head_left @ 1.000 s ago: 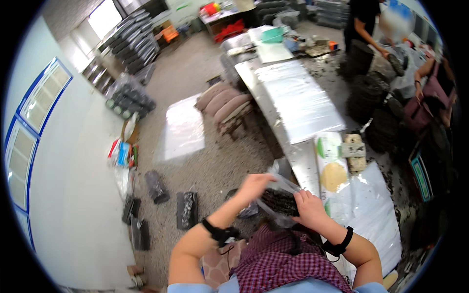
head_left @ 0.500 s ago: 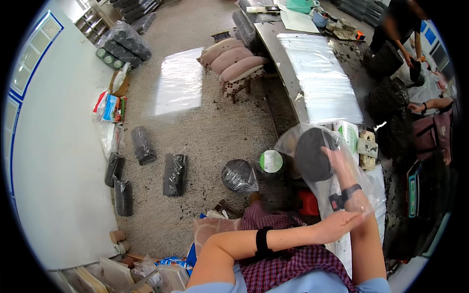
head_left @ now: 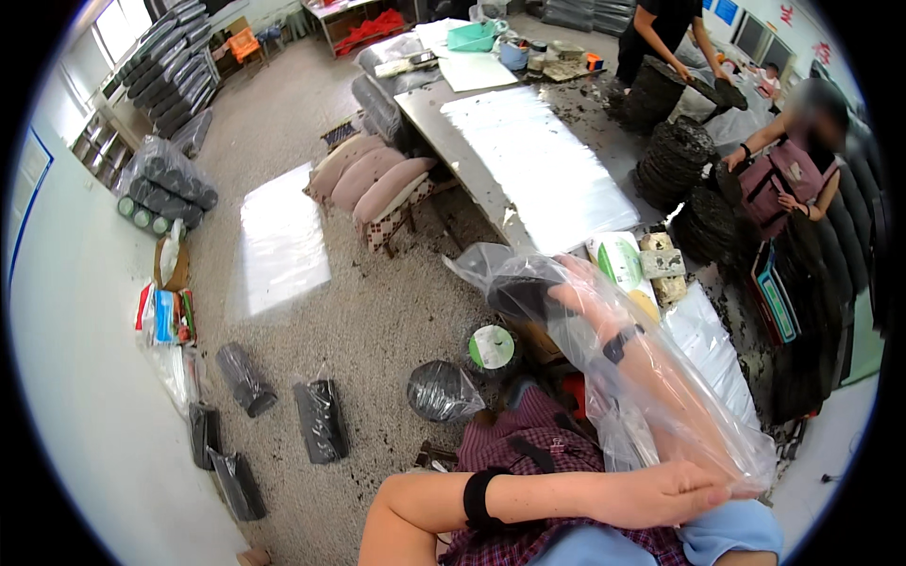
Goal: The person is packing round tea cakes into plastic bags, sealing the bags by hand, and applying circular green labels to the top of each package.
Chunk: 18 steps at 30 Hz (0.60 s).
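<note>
A clear plastic bag (head_left: 675, 401) is drawn over my right forearm, its mouth up near the elbow. Inside it, my right hand (head_left: 585, 294) has its fingers around the edge of a black round slab (head_left: 521, 296), seen through the film. My left hand (head_left: 665, 492) is closed on the bag's open edge beside the right elbow. Just beyond the right hand stands a white and green roll or packet (head_left: 618, 269). Below the slab, a black wrapped cylinder with a green and white round label (head_left: 492, 347) stands on the floor next to another wrapped black bundle (head_left: 445, 391).
A long table (head_left: 462, 156) carries a pile of clear plastic sheets (head_left: 538, 170). Dark round stacks (head_left: 675, 156) stand on its right, where two people work. Cushions (head_left: 368, 184) rest on a stool to the left. Wrapped black bundles (head_left: 321, 420) lie on the floor.
The view has swung to the right. The bag now reaches further up my right arm, and my left hand has moved down and right with its edge. The black slab has tilted.
</note>
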Each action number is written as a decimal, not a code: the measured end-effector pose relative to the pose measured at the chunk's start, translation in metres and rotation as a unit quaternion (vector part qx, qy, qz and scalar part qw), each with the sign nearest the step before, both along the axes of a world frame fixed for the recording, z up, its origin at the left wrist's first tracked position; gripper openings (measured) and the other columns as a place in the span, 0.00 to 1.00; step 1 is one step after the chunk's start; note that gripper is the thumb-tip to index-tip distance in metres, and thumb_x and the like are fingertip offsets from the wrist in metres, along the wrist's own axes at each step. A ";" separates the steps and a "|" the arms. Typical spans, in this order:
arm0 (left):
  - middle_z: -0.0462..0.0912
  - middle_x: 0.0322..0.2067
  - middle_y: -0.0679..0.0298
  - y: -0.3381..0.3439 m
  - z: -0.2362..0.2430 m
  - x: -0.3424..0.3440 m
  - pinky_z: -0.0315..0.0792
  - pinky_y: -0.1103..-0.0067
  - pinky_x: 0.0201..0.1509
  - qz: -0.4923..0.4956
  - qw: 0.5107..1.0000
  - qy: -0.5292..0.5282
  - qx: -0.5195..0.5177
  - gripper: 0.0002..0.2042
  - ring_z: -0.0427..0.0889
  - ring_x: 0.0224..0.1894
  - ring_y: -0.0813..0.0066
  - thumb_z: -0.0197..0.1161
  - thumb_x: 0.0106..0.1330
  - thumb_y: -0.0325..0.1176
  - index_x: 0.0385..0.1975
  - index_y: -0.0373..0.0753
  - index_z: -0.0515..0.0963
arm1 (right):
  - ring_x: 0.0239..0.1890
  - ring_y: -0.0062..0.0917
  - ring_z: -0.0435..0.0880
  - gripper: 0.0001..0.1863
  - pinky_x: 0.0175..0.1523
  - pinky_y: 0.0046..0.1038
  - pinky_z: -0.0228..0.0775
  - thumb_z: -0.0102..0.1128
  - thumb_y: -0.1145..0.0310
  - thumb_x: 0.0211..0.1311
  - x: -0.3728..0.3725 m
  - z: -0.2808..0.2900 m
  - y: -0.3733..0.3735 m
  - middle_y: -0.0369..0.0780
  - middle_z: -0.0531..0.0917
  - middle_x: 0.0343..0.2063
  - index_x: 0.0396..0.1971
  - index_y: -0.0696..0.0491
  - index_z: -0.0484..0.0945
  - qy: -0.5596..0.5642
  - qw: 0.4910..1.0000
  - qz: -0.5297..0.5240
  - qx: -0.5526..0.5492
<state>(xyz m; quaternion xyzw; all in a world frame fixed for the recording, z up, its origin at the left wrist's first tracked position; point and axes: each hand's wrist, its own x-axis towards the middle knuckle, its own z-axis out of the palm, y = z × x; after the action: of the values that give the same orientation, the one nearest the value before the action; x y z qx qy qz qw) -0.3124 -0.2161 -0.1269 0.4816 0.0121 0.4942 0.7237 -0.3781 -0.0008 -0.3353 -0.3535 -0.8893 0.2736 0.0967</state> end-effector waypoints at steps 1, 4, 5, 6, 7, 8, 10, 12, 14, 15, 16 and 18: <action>0.59 0.20 0.73 -0.002 0.008 0.007 0.58 0.86 0.28 -0.041 0.999 -0.012 0.001 0.18 0.57 0.24 0.87 0.42 0.75 0.43 0.36 0.33 0.70 | 0.43 0.38 0.80 0.29 0.49 0.34 0.71 0.67 0.60 0.49 0.001 0.002 0.002 0.50 0.81 0.38 0.47 0.63 0.72 0.003 1.000 -0.006 -0.005; 0.57 0.19 0.75 -0.007 0.043 0.002 0.55 0.87 0.26 -0.073 0.997 -0.028 0.023 0.19 0.56 0.22 0.87 0.40 0.75 0.44 0.47 0.33 0.71 | 0.43 0.38 0.80 0.27 0.49 0.34 0.71 0.66 0.60 0.50 0.001 0.005 0.004 0.50 0.81 0.37 0.47 0.62 0.72 0.016 1.000 -0.014 -0.018; 0.57 0.19 0.76 -0.008 0.049 0.002 0.55 0.87 0.26 -0.100 0.994 -0.034 0.015 0.20 0.56 0.22 0.87 0.40 0.75 0.44 0.50 0.33 0.71 | 0.42 0.38 0.80 0.27 0.49 0.34 0.71 0.66 0.60 0.50 0.002 0.009 0.005 0.49 0.81 0.37 0.47 0.62 0.72 0.025 0.999 -0.019 -0.023; 0.56 0.19 0.76 -0.009 0.054 0.004 0.55 0.87 0.26 -0.122 0.992 -0.040 -0.009 0.21 0.55 0.22 0.87 0.40 0.75 0.44 0.54 0.33 0.69 | 0.42 0.38 0.80 0.27 0.49 0.34 0.71 0.66 0.60 0.51 0.003 0.013 0.007 0.49 0.81 0.37 0.46 0.62 0.73 0.032 0.999 -0.023 -0.028; 0.56 0.19 0.76 -0.008 0.058 0.006 0.54 0.87 0.26 -0.149 0.987 -0.048 -0.033 0.22 0.55 0.22 0.87 0.39 0.75 0.44 0.57 0.34 0.67 | 0.42 0.38 0.80 0.26 0.48 0.34 0.71 0.66 0.61 0.51 0.007 0.017 0.010 0.49 0.81 0.36 0.46 0.62 0.73 0.042 0.998 -0.030 -0.030; 0.55 0.18 0.76 -0.007 0.060 0.008 0.54 0.88 0.26 -0.177 0.981 -0.056 -0.056 0.23 0.55 0.21 0.88 0.39 0.75 0.44 0.61 0.34 0.64 | 0.42 0.38 0.80 0.26 0.48 0.33 0.71 0.65 0.61 0.52 0.010 0.022 0.015 0.49 0.81 0.36 0.46 0.62 0.73 0.056 0.997 -0.037 -0.034; 0.63 0.20 0.72 0.000 0.050 -0.001 0.59 0.86 0.29 -0.095 0.995 0.034 -0.008 0.23 0.61 0.23 0.85 0.39 0.75 0.43 0.64 0.35 0.61 | 0.42 0.38 0.80 0.25 0.48 0.33 0.72 0.65 0.61 0.53 -0.010 0.028 0.015 0.49 0.81 0.36 0.46 0.62 0.73 0.101 0.993 -0.013 -0.057; 0.71 0.30 0.66 -0.002 0.055 -0.021 0.64 0.83 0.39 -0.031 0.989 0.134 0.060 0.23 0.68 0.32 0.78 0.44 0.73 0.41 0.64 0.36 0.61 | 0.41 0.38 0.81 0.25 0.48 0.33 0.72 0.64 0.61 0.53 -0.014 0.040 0.022 0.48 0.81 0.35 0.46 0.62 0.73 0.171 0.982 -0.004 -0.086; 0.79 0.46 0.57 -0.006 0.068 -0.049 0.67 0.76 0.54 -0.015 0.963 0.226 0.144 0.23 0.77 0.46 0.68 0.53 0.68 0.35 0.62 0.37 0.65 | 0.41 0.38 0.81 0.24 0.48 0.33 0.72 0.64 0.61 0.54 0.034 0.042 0.054 0.48 0.81 0.35 0.46 0.62 0.73 0.283 0.951 -0.042 -0.120; 0.78 0.33 0.64 -0.012 0.069 -0.072 0.73 0.78 0.35 0.176 0.931 0.261 0.186 0.19 0.76 0.30 0.76 0.53 0.66 0.30 0.58 0.39 0.69 | 0.41 0.38 0.81 0.24 0.48 0.33 0.72 0.64 0.61 0.55 0.015 0.036 0.062 0.48 0.82 0.35 0.46 0.62 0.73 0.357 0.917 0.002 -0.175; 0.78 0.37 0.62 -0.025 0.026 -0.090 0.73 0.78 0.41 0.295 0.892 0.326 0.106 0.20 0.78 0.35 0.74 0.56 0.66 0.33 0.58 0.37 0.68 | 0.39 0.33 0.81 0.19 0.46 0.31 0.72 0.59 0.65 0.56 -0.004 0.082 0.047 0.43 0.82 0.34 0.44 0.61 0.74 0.235 0.970 0.044 -0.045; 0.79 0.43 0.57 -0.026 -0.017 -0.137 0.68 0.73 0.54 0.528 0.738 0.420 0.009 0.19 0.76 0.47 0.70 0.55 0.66 0.33 0.57 0.38 0.70 | 0.41 0.26 0.79 0.21 0.49 0.31 0.71 0.61 0.79 0.42 0.003 0.085 0.053 0.43 0.81 0.37 0.42 0.61 0.74 0.215 0.956 -0.038 -0.198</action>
<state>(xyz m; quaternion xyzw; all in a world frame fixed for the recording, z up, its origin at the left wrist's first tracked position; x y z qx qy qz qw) -0.4498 -0.2421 -0.1440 0.5633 0.5630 0.5445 0.2632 -0.3747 0.0526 -0.2507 -0.3323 -0.7613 0.5098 0.2238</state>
